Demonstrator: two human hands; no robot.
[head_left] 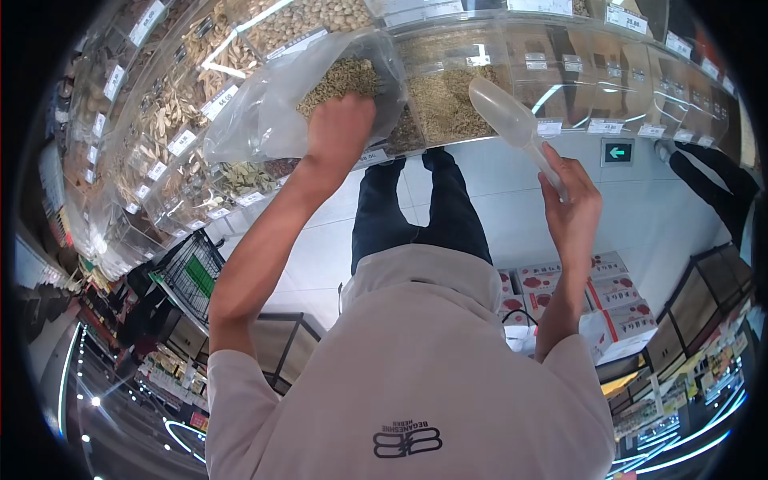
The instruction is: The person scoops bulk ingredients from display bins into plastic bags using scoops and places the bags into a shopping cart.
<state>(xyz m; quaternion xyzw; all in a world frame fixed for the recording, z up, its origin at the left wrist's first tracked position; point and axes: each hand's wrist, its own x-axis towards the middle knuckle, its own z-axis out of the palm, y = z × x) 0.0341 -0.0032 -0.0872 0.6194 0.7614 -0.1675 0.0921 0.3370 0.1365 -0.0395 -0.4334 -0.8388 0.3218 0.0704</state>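
Observation:
My left hand (342,128) is closed in a fist on a clear plastic bag (260,108), its fingers mostly hidden from me. Inside the bag lies a heap of greenish-brown small dried grains or seeds (340,82). My right hand (573,196) grips the handle of a translucent plastic scoop (506,114). The scoop's bowl points up and to the left, near a bin of similar yellow-green grains (452,100). The scoop looks empty.
Clear bulk bins with price tags curve across the front; one holds pale round goods (308,20), another dried slices (180,104). A shopping cart (192,272) stands at left, stacked boxes (616,296) at right. Another person's legs (712,172) show at far right.

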